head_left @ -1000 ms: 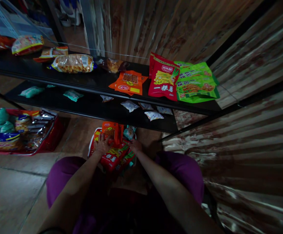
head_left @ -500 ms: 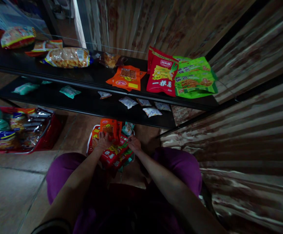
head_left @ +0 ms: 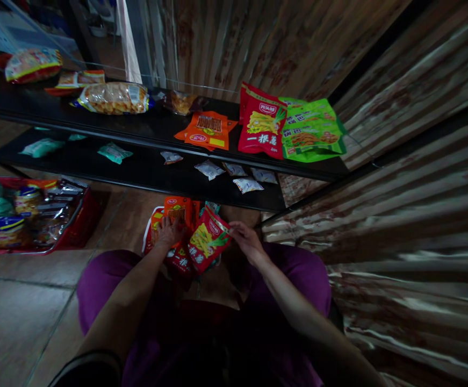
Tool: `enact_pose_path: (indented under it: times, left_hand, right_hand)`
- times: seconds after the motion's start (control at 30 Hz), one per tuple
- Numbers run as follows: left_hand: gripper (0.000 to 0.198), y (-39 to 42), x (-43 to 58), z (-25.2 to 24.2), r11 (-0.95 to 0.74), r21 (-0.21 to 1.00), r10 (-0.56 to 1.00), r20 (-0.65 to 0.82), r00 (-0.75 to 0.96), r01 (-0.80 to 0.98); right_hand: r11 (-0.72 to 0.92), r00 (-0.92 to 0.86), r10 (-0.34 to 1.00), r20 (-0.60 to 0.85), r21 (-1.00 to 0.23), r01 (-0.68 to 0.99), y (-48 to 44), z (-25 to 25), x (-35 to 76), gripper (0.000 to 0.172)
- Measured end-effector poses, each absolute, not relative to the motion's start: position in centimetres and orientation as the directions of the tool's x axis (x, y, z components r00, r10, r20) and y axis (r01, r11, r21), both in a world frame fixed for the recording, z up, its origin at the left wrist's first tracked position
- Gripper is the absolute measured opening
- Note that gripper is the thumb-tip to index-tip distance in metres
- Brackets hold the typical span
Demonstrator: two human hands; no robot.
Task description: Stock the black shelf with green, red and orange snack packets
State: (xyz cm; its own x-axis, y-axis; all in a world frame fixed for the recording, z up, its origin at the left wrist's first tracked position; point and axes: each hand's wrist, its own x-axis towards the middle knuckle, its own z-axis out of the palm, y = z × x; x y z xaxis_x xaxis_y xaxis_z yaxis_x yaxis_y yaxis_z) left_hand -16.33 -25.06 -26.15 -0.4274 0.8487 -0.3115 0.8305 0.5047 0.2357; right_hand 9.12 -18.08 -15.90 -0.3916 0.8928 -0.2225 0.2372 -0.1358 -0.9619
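Observation:
Between my knees stands a basket with a pale rim (head_left: 145, 232), filled with red and orange snack bags. My right hand (head_left: 246, 240) pinches the upper right edge of a red snack bag (head_left: 208, 241) with yellow sticks and a green stalk printed on it. That bag is tilted above the others. Resting with fingers spread on the orange snack bags (head_left: 177, 207) is my left hand (head_left: 169, 232). Beneath the raised bag lies another red bag (head_left: 178, 262), partly covered. Teal packaging peeks out behind it.
A black shelf (head_left: 157, 126) ahead carries red bags (head_left: 261, 122), green bags (head_left: 312, 131), orange packets (head_left: 205, 130) and bread bags. Small wrapped pieces lie on the lower shelf (head_left: 149, 174). A red basket (head_left: 91, 215) of snacks sits left; a curtain (head_left: 415, 215) hangs right.
My right hand has moved right and lifted a red snack bag up from the basket by its edge. The left hand stays on the orange bags. The view has shifted slightly.

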Motion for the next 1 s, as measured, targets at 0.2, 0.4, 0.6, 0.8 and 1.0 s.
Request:
enact_pose_path:
  times: [0.2, 0.4, 0.6, 0.8, 1.0]
  left_hand:
    - [0.063, -24.8, -16.3, -25.6, 0.535, 0.275, 0.836, -0.313, -0.452, 0.799]
    - [0.064, -24.4, -16.3, -25.9, 0.568, 0.300, 0.821, -0.273, -0.502, 0.766]
    - [0.062, -24.8, -16.5, -24.7, 0.556, 0.345, 0.831, -0.201, -0.519, 0.756]
    - [0.040, -24.3, -14.2, -21.0, 0.375, 0.744, 0.853, -0.042, -0.521, 0.553]
    - [0.041, -22.8, -9.9, -16.9, 0.213, 0.883, 0.912, -0.334, -0.240, -0.419]
  right_hand:
    - [-0.258, -0.344, 0.907, -0.244, -0.966, 0.005, -17.2, -11.4, 11.1, 0.032]
    - [-0.344, -0.284, 0.915, -0.285, -0.921, -0.183, -16.4, -9.1, 11.7, 0.025]
    - [-0.383, -0.261, 0.915, -0.308, -0.867, -0.320, -15.1, -9.0, 12.0, 0.020]
    - [-0.446, -0.353, 0.874, -0.333, -0.837, -0.316, -13.5, -10.6, 10.7, 0.017]
    - [-0.495, -0.485, 0.806, -0.340, -0.835, -0.238, -11.2, -12.4, 8.7, 0.017]
